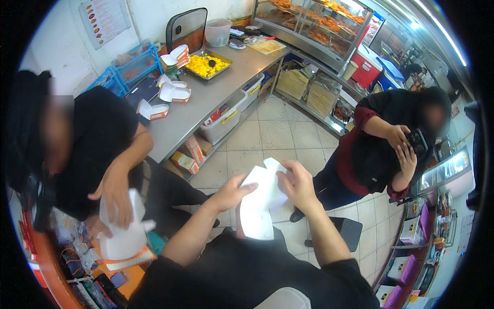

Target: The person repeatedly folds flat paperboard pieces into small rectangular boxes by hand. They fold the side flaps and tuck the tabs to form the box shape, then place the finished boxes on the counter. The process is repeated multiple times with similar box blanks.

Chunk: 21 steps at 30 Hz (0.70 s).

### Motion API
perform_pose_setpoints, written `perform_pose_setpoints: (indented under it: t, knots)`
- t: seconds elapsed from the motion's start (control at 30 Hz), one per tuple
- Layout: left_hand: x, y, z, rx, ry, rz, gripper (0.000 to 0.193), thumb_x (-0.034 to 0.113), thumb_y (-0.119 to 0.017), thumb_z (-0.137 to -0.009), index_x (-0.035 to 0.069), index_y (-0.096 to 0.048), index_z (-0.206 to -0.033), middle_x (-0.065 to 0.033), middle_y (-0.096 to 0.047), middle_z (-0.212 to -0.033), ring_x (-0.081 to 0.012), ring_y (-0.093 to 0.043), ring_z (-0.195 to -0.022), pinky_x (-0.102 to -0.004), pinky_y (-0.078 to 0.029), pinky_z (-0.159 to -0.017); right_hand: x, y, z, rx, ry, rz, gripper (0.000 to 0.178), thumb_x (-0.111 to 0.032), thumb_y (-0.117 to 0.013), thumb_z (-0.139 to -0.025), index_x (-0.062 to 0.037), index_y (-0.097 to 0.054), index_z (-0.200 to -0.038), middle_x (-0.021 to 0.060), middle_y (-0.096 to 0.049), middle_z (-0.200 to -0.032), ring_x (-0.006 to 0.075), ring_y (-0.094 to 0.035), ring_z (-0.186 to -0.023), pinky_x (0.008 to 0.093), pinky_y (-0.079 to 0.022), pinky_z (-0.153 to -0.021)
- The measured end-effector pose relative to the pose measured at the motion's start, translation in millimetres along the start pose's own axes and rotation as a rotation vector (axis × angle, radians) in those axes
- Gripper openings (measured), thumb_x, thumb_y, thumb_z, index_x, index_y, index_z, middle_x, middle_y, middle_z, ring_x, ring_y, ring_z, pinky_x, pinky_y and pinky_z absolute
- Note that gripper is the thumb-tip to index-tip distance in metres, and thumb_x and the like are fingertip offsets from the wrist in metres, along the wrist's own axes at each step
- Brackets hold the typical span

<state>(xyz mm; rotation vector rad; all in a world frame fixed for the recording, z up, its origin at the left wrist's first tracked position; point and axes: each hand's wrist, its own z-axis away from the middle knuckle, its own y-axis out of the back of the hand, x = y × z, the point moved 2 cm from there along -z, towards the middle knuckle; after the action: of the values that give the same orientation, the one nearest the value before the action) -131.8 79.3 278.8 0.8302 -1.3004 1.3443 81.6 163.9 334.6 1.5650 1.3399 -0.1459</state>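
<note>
In front of my body, a white paper food box [261, 198], partly folded, is held up between both hands. My left hand [235, 191] grips its left edge, thumb lying on the white inner face. On the opposite side, my right hand [299, 186] pinches an upper flap between thumb and fingers. The box's lower panel hangs down near my dark shirt, and its outer print is mostly hidden. To my left, a co-worker's hands [116, 208] work on a similar white box [123, 247] with an orange patterned edge.
Several folded boxes [175, 92] stand on the steel counter [200, 105], beside a tray of yellow food [226, 63] with a dark utensil. A glass case [303, 38] holds fried food. At right, another person holds a phone [418, 140]. A black stool [345, 233] stands on the tiled floor.
</note>
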Motion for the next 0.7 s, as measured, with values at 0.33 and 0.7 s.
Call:
perform_pose_setpoints:
  t: [0.33, 0.7]
  knots:
    - [66.2, 90.3, -176.6, 0.496, -0.228, -0.283, 0.03, 0.021, -0.044, -0.114, 0.001, -0.063, -0.124, -0.0051, -0.066, -0.105, -0.0111, -0.06, -0.099, -0.0282, -0.049, -0.089, 140.4, -42.2, -226.0, -0.309, 0.265, -0.399, 0.01, -0.01, -0.076, -0.093, -0.0029, -0.073, -0.099, 0.014, -0.075, -0.104, 0.0326, -0.074, -0.095, 0.0391, -0.059, -0.088]
    - [110.5, 112.1, -345.6, 0.929, -0.323, -0.182, 0.026, 0.022, -0.047, -0.114, 0.004, -0.059, -0.127, -0.0098, -0.066, -0.114, -0.0168, -0.065, -0.101, -0.0339, -0.053, -0.09, 251.5, -52.2, -422.4, -0.283, 0.487, -0.201, 0.023, -0.016, -0.076, -0.09, -0.0092, -0.07, -0.111, 0.0061, -0.075, -0.102, 0.0271, -0.069, -0.105, 0.0427, -0.05, -0.097]
